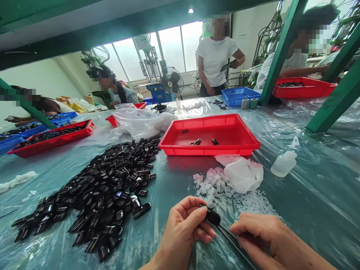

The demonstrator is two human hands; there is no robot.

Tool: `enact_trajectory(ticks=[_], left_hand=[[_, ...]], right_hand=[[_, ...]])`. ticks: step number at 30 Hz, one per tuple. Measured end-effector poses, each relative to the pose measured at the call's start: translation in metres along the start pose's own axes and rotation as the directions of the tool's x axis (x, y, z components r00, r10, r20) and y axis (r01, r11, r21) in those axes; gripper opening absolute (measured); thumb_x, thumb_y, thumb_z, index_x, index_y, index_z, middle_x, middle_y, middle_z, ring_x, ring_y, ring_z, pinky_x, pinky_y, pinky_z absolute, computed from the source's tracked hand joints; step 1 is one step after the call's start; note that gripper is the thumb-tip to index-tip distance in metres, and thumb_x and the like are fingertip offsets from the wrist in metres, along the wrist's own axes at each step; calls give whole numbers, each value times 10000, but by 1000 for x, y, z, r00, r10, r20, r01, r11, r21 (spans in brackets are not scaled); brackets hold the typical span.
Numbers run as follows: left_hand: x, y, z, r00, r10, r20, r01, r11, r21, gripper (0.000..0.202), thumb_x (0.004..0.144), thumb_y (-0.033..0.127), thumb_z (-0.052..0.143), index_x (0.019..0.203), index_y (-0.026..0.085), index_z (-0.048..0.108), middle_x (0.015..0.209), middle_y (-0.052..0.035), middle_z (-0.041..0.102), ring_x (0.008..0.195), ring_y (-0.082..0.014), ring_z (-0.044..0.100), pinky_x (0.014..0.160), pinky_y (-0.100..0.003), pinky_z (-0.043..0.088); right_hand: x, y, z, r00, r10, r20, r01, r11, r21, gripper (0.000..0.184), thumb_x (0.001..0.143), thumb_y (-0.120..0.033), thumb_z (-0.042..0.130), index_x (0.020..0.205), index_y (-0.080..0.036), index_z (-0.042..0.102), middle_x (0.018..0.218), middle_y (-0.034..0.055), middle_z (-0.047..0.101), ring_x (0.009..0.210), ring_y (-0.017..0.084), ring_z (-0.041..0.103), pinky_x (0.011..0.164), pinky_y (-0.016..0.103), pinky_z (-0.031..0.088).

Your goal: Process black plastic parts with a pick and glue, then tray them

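Observation:
My left hand (185,232) pinches a small glossy black plastic part (212,216) between thumb and fingers. My right hand (270,240) curls beside it, around a thin dark tool (234,243) whose tip reaches the black part. To the left of my hands lies a large loose heap of similar black parts (98,191). Ahead, a red plastic tray (225,129) holds a few black parts. Pale pink and white plastic bits (210,185) lie scattered near my left hand, next to a crumpled white bag (243,174).
Clear plastic sheeting (317,195) covers the table, and a plastic squeeze bottle (284,163) lies on it. Further off are a blue crate (240,95) and red trays (303,87) holding black parts. Several co-workers (216,62) sit or stand around. Green posts (281,52) rise at the right.

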State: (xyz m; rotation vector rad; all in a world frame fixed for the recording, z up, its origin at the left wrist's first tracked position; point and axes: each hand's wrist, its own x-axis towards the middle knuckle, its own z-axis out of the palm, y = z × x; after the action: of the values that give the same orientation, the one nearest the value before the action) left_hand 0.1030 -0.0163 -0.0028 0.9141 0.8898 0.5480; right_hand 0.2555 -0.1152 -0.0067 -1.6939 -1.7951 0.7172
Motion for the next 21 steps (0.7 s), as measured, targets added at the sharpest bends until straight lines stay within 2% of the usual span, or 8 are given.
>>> enact_trajectory(ticks=[21], left_hand=[[0,-7,-1,996,9,89,-10,1000,7,168,720,212,635,822,116,542,484,22,584,411,-76,560,399,-128,441]], right_hand=[[-2,3,7,999,-40,-21,41,998,44,205,870,-143,392,775,-198,565,686,-18,526,638,107,519,604,233,397]])
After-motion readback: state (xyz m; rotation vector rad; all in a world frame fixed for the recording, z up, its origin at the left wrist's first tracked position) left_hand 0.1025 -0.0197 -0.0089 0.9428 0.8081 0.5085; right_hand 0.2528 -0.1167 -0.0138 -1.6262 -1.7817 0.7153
